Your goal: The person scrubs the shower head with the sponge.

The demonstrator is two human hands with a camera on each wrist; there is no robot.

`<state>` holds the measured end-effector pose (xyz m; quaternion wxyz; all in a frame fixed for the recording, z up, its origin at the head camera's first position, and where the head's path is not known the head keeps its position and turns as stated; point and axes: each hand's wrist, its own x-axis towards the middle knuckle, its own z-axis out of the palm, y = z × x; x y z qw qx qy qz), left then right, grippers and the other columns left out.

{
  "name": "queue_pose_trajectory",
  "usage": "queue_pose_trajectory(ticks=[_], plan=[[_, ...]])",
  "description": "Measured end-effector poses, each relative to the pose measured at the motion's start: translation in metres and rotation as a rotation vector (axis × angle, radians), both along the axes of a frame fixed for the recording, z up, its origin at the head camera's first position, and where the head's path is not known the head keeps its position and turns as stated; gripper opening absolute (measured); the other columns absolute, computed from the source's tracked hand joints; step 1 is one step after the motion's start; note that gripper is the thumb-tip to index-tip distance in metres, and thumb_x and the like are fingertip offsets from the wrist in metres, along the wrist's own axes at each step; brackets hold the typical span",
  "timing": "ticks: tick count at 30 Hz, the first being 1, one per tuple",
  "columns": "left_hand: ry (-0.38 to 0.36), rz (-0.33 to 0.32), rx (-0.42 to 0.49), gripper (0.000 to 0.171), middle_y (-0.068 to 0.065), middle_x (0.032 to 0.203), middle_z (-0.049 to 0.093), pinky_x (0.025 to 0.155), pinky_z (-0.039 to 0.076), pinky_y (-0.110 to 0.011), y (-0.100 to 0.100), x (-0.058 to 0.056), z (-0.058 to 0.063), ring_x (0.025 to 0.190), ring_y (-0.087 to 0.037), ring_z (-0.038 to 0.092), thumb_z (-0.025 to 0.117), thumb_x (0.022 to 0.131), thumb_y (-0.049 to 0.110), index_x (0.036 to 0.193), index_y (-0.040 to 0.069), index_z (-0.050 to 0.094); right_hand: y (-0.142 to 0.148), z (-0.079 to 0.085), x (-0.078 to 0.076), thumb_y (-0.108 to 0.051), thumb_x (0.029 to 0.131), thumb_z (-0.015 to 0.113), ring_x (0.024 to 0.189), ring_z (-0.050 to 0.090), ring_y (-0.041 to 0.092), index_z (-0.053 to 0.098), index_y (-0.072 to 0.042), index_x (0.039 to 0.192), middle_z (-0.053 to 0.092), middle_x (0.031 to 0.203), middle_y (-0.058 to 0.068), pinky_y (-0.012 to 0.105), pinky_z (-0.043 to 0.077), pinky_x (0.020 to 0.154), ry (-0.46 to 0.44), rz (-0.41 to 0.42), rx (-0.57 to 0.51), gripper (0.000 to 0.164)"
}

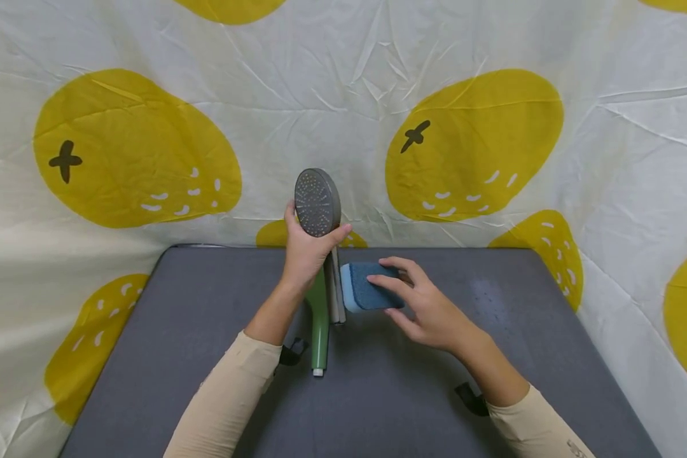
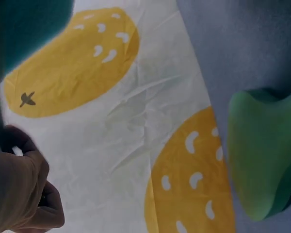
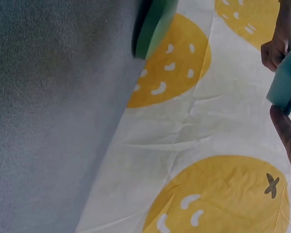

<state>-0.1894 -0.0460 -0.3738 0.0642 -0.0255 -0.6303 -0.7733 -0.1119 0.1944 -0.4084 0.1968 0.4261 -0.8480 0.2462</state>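
Observation:
My left hand [image 1: 305,254] grips a grey shower head [image 1: 315,202] just below its round nozzle face, which is tilted up toward me. Its slim handle [image 1: 334,289] points down toward the table. My right hand [image 1: 426,305] holds a two-layer blue sponge [image 1: 374,286] between thumb and fingers, its pale layer facing the shower handle. The sponge [image 3: 283,85] also shows at the right edge of the right wrist view. Beneath the left hand lies a green long-handled thing [image 1: 319,331] with a white tip, its upper part hidden behind the hand and grey handle.
A dark grey table [image 1: 412,394] spreads under both hands. Behind it and along its sides hangs a white cloth [image 1: 343,127] printed with large yellow fruit shapes. Black straps [image 1: 472,399] sit at both wrists.

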Motion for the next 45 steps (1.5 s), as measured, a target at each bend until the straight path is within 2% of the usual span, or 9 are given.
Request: queue_pose_trajectory(ticks=[4,9,17,21,25,32,35,40,45], plan=[[-0.017,-0.041,-0.023,0.119,-0.019,0.160,0.029,0.091,0.059,-0.035,-0.001,0.000,0.002,0.118,-0.026,0.057,0.086,0.083,0.017,0.165,0.020,0.000,-0.002,-0.003,0.001,-0.005,0.082,0.081,0.131,0.047,0.035,0.058,-0.015,0.143,0.047,0.148,0.022,0.046,0.055,0.086,0.025,-0.003,0.037,0.066],[0.019,-0.129,0.003,0.113,-0.024,0.133,0.053,0.075,0.060,-0.028,-0.004,0.000,0.003,0.077,-0.019,0.067,0.078,0.089,0.015,0.165,0.017,-0.005,-0.001,-0.003,0.003,-0.010,0.086,0.080,0.131,0.047,0.032,0.057,-0.016,0.143,0.046,0.149,0.019,0.044,0.055,0.090,-0.015,-0.030,0.055,0.062],[0.025,-0.177,-0.069,0.085,-0.018,0.123,0.057,0.085,0.062,-0.036,-0.007,-0.003,0.000,0.087,-0.028,0.073,0.063,0.098,0.023,0.163,0.014,0.010,0.007,0.001,0.007,-0.024,0.100,0.067,0.136,0.044,0.031,0.055,-0.015,0.146,0.046,0.150,0.019,0.043,0.050,0.096,-0.047,-0.029,0.033,0.049],[-0.029,-0.188,-0.085,0.051,-0.024,0.123,0.061,0.093,0.061,-0.045,-0.005,-0.002,0.002,0.102,-0.046,0.070,0.045,0.106,0.026,0.150,0.003,0.030,0.012,0.002,0.008,-0.015,0.090,0.075,0.135,0.045,0.030,0.054,-0.014,0.147,0.046,0.149,0.019,0.043,0.048,0.098,-0.048,-0.038,0.024,0.061],[-0.065,-0.222,-0.077,0.050,-0.032,0.126,0.063,0.101,0.057,-0.047,-0.005,0.000,0.000,0.110,-0.050,0.067,0.033,0.110,0.030,0.151,0.001,0.030,0.016,0.004,0.009,-0.012,0.087,0.077,0.133,0.046,0.030,0.053,-0.013,0.148,0.045,0.149,0.018,0.037,0.046,0.098,-0.060,-0.049,0.012,0.065],[-0.098,-0.118,-0.142,0.047,-0.021,0.126,0.057,0.095,0.045,-0.035,-0.006,-0.003,-0.004,0.109,-0.035,0.056,0.036,0.109,0.031,0.140,-0.002,0.045,0.023,0.009,0.006,-0.039,0.106,0.054,0.129,0.048,0.029,0.051,-0.010,0.148,0.045,0.147,0.019,0.034,0.046,0.098,-0.061,-0.053,0.003,0.052],[-0.107,-0.093,-0.161,0.044,-0.011,0.116,0.054,0.092,0.038,-0.033,-0.008,-0.004,-0.005,0.103,-0.025,0.048,0.037,0.110,0.034,0.133,-0.001,0.050,0.027,0.010,0.004,-0.036,0.105,0.058,0.129,0.048,0.029,0.051,-0.009,0.148,0.045,0.146,0.020,0.036,0.045,0.099,-0.057,-0.054,0.003,0.052],[-0.108,-0.135,-0.099,0.036,-0.003,0.093,0.046,0.081,0.039,-0.032,-0.012,-0.003,-0.005,0.085,-0.019,0.044,0.039,0.111,0.036,0.115,0.004,0.054,0.032,0.010,0.002,-0.020,0.096,0.072,0.129,0.048,0.030,0.051,-0.008,0.148,0.045,0.146,0.021,0.038,0.045,0.097,-0.056,-0.055,0.008,0.058],[-0.035,-0.217,0.019,0.037,-0.007,0.114,0.053,0.084,0.044,-0.026,-0.014,-0.003,-0.006,0.096,-0.016,0.050,0.039,0.113,0.027,0.132,-0.003,0.050,0.034,0.012,-0.002,-0.042,0.106,0.052,0.131,0.047,0.031,0.050,-0.008,0.148,0.045,0.145,0.021,0.039,0.045,0.097,-0.052,-0.059,0.008,0.054]])
